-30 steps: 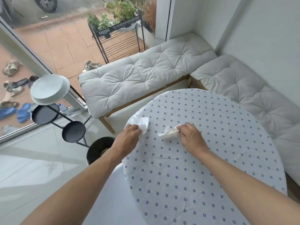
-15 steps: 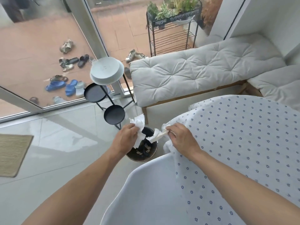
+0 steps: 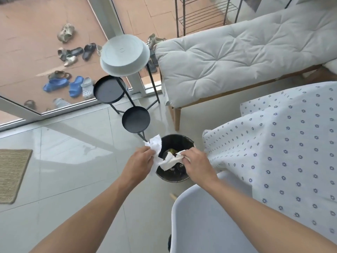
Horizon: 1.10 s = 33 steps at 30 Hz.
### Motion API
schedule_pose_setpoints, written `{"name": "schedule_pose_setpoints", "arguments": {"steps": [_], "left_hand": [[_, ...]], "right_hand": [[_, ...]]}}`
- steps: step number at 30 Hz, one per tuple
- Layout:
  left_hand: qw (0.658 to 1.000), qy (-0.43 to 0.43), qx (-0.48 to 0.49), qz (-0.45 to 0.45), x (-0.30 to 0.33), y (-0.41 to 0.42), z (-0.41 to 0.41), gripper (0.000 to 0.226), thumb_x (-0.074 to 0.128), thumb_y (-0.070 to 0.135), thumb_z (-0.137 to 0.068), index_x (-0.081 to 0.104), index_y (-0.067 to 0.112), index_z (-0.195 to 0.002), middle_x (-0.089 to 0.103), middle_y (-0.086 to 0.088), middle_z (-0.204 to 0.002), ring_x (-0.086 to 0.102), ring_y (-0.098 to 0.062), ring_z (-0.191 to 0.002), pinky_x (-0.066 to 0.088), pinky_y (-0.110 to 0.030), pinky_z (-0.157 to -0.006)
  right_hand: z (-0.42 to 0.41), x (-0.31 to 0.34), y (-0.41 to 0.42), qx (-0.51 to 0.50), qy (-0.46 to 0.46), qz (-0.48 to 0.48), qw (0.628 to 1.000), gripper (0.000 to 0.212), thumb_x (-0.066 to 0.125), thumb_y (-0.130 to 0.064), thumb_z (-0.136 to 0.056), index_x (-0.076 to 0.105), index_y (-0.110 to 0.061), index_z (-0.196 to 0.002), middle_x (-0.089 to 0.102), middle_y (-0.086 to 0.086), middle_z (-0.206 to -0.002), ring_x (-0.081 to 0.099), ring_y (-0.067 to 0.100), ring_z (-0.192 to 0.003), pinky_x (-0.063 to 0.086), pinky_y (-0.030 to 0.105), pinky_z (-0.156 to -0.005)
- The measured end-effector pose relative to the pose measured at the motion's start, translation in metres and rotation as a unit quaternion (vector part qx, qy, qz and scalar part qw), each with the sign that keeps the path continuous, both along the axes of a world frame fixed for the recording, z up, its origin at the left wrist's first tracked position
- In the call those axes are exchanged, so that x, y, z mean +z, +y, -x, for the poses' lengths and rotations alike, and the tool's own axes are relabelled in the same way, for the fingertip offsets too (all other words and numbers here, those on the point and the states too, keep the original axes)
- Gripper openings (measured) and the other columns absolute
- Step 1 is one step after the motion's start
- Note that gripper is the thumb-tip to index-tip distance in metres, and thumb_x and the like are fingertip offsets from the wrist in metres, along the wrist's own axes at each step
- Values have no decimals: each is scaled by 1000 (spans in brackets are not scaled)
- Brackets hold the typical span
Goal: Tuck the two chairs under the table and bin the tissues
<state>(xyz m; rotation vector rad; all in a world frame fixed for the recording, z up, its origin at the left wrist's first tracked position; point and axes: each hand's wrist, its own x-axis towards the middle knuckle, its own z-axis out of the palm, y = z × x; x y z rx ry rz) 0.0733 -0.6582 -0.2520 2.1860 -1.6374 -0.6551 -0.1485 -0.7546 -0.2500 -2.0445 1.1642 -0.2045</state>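
Observation:
My left hand [image 3: 139,162] pinches a crumpled white tissue [image 3: 155,144] over the near left rim of the black bin [image 3: 177,140]. A second white tissue [image 3: 170,161] hangs from my right hand [image 3: 197,164] above the bin's opening. Both hands are shut on their tissues. The bin stands on the floor and holds some dark rubbish. A white chair [image 3: 206,221] sits at the bottom, its back against the table's edge. The table [image 3: 291,152] wears a white cloth with blue flowers at the right.
A black three-tier stand [image 3: 135,119] with an upturned pale basin [image 3: 125,54] rises just behind the bin. A cushioned bench [image 3: 237,53] runs along the back right. A woven mat [image 3: 12,174] lies on the tiles at left. Shoes lie outside the glass door.
My view dropped from the tabletop to the floor. Both hands carried their tissues off the table and left, and now hold them over the bin.

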Motion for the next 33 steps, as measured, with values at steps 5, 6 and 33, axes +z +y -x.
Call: {"name": "schedule_pose_setpoints", "arguments": {"steps": [5,6,33], "left_hand": [[997,-4,-55,-46,-63,-8,-5,17,62,-1,-92,73,4,-105,68,-11,-106,56,-35,-98,52,-49,-79],[997,-7,-62,-55,-77,-11,-7,17,63,0,-92,72,4,-105,67,-10,-106,56,-34,-97,52,-49,-79],[953,-134,-79,-261,-88,-42,30,83,37,71,-100,12,25,-165,-6,-8,-175,-8,-37,-159,9,-68,-122]], "right_hand": [[-24,-69,-1,-5,43,-13,999,22,56,-12,-102,71,-12,-118,64,7,-111,60,26,-100,48,34,-85],[-28,-82,-2,-7,52,-16,998,21,55,-12,-102,70,-12,-118,63,6,-111,60,25,-99,47,32,-83],[4,-93,-5,137,299,4,944,74,36,-60,-102,16,-22,-163,-7,12,-173,-13,34,-158,3,58,-126]]}}
